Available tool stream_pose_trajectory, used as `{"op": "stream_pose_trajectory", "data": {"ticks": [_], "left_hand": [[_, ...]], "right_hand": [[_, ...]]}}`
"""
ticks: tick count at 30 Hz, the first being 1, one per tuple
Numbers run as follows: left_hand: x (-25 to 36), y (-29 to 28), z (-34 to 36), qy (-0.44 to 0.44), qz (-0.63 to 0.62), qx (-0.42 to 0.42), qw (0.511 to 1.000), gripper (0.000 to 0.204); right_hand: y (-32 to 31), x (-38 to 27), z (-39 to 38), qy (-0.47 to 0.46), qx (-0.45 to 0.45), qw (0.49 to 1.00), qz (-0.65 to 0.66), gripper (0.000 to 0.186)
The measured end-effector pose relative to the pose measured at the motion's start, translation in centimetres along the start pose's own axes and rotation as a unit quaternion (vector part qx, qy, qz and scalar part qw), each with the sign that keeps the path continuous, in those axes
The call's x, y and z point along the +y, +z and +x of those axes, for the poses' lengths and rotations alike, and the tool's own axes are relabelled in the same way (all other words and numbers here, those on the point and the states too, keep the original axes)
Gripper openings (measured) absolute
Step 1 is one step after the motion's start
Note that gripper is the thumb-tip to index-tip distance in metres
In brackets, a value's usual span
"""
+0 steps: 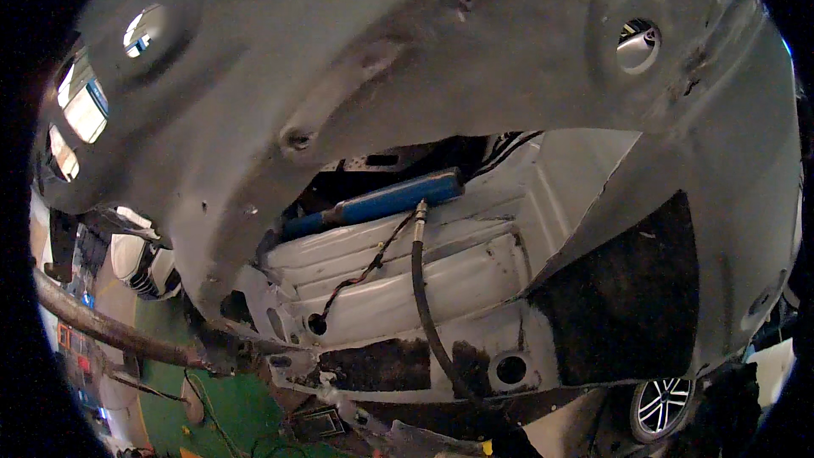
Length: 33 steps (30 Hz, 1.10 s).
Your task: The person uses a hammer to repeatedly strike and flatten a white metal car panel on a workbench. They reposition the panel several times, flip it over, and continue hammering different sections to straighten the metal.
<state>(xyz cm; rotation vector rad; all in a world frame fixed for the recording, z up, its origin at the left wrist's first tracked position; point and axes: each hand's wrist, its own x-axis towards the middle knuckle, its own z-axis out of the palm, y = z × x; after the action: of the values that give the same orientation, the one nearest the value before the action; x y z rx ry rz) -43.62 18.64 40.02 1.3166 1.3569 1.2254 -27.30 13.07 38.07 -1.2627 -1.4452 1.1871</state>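
Note:
Neither of my hands shows in the head view. A blue hydraulic ram (398,200) lies slantwise across a large opening in a bare grey car body panel (526,76). From its fitting a black hose (421,288) runs down over the panel's lower edge. Beside the hose, a thin dark cable (366,270) drops into a round hole in the light grey ribbed metal (407,276) inside the opening. Dark patches, one being a black pad (632,297), cover parts of the panel.
A thick metal bar (110,321) reaches in from the left towards the panel's lower corner. Below is a green floor (170,399) with cables. A wheel with a spoked rim (663,407) stands at the lower right. Part of a white vehicle (140,261) shows at the left.

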Motion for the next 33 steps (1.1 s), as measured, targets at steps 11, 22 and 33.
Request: {"op": "stream_pose_trajectory", "data": {"ticks": [11,22,33], "left_hand": [[3.1,-0.8,-3.3,-0.097,0.183,-0.252,0.945,0.043],[-10.1,-12.3,-11.3,-0.171,-0.064,0.046,0.982,0.048],[-4.4,-27.8,-6.5,-0.003,-0.385,0.212,0.898,0.059]], "right_hand": [[-4.5,-5.0,0.1,-0.051,-0.159,0.961,-0.220,0.058],[-2.6,-12.5,3.2,-0.025,-0.194,0.950,-0.245,0.051],[0.1,-14.1,2.2,-0.004,-0.189,0.928,-0.323,0.043]]}}
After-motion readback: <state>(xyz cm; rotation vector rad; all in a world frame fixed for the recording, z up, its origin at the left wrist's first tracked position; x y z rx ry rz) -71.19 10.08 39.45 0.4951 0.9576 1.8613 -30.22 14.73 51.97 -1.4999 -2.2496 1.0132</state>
